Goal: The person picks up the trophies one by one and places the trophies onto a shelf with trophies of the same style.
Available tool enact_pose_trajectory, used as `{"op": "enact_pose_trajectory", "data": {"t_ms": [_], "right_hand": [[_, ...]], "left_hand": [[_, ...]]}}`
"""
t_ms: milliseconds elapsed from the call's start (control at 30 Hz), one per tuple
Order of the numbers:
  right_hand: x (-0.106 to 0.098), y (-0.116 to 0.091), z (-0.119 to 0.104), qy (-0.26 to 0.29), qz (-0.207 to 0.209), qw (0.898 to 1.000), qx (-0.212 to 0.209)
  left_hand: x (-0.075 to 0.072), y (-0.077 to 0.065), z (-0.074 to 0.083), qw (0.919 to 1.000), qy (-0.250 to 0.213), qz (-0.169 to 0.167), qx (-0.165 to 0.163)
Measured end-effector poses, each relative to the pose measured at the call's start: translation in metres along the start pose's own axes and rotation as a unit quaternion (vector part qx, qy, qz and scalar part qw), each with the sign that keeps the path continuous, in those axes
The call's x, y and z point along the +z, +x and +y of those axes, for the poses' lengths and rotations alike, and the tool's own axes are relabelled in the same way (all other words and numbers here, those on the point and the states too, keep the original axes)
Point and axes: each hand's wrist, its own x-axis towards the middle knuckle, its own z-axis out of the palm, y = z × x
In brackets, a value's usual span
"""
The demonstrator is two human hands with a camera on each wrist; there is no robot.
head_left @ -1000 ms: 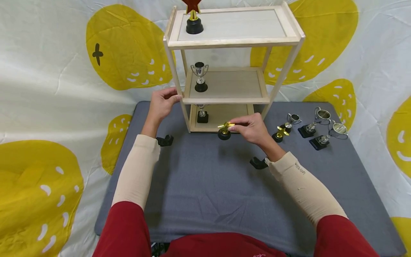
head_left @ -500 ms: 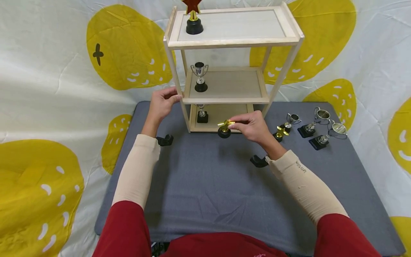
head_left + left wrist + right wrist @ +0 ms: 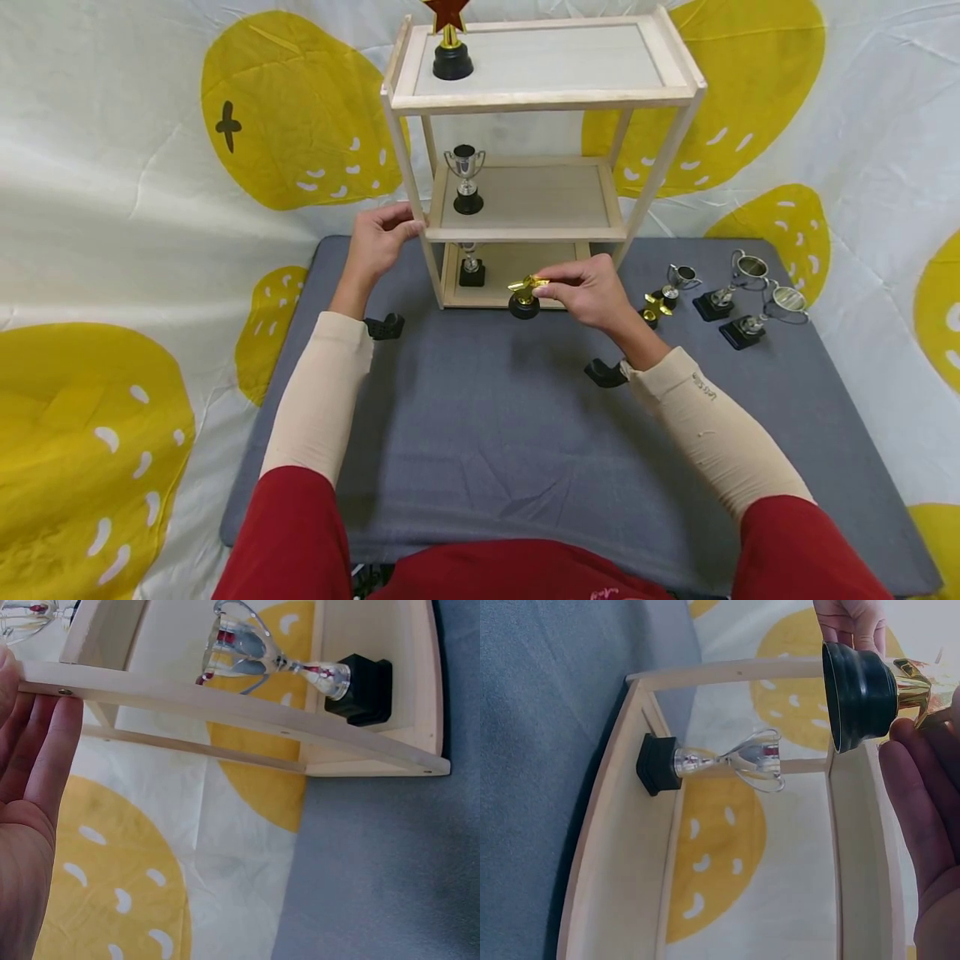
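Note:
My left hand (image 3: 381, 242) grips the left front post (image 3: 187, 709) of a pale wooden three-tier shelf (image 3: 525, 103), thumb on one side and fingers on the other. My right hand (image 3: 588, 292) pinches a small gold star trophy (image 3: 524, 302) by its star, in front of the bottom tier. Its round black base (image 3: 859, 697) points down towards the table. A silver cup trophy (image 3: 472, 265) stands on the bottom tier at the left, partly hidden by the middle tier in the head view. Another silver cup (image 3: 467, 179) stands on the middle tier, and a red star trophy (image 3: 452, 58) on top.
Right of the shelf, a small silver cup (image 3: 678, 279), a gold star trophy (image 3: 656, 308) and two larger silver cups (image 3: 716, 302) (image 3: 744, 331) are on the grey table (image 3: 480, 433). A patterned cloth (image 3: 135, 208) hangs behind.
My right hand has lifted very slightly, and the gold star trophy has turned and tilted a little in its fingers. The left hand keeps its place on the post.

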Motion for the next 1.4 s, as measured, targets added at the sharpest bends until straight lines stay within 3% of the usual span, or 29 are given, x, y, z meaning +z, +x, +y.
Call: {"op": "enact_pose_trajectory", "data": {"t_ms": [167, 400, 767, 867, 1133, 1400], "right_hand": [[-0.002, 0.001, -0.002, 0.0, 0.004, 1.0, 0.003], [-0.004, 0.002, -0.003, -0.005, 0.004, 1.0, -0.004], [-0.005, 0.004, -0.008, -0.011, 0.007, 1.0, -0.011], [-0.006, 0.005, -0.01, -0.01, 0.01, 1.0, -0.016], [-0.008, 0.009, -0.014, -0.007, 0.016, 1.0, -0.025], [-0.009, 0.012, -0.017, -0.004, 0.018, 1.0, -0.021]], "left_hand": [[-0.001, -0.001, 0.005, 0.9999, -0.006, -0.006, -0.006], [-0.001, -0.009, 0.024, 0.9996, -0.018, -0.014, -0.015], [0.0, -0.001, 0.003, 0.9997, -0.022, -0.002, -0.006], [0.0, -0.001, 0.004, 0.9997, -0.023, -0.002, -0.005], [0.0, -0.011, 0.028, 0.9997, -0.023, -0.01, -0.005], [-0.001, -0.007, 0.017, 0.9997, -0.023, -0.006, -0.007]]}}
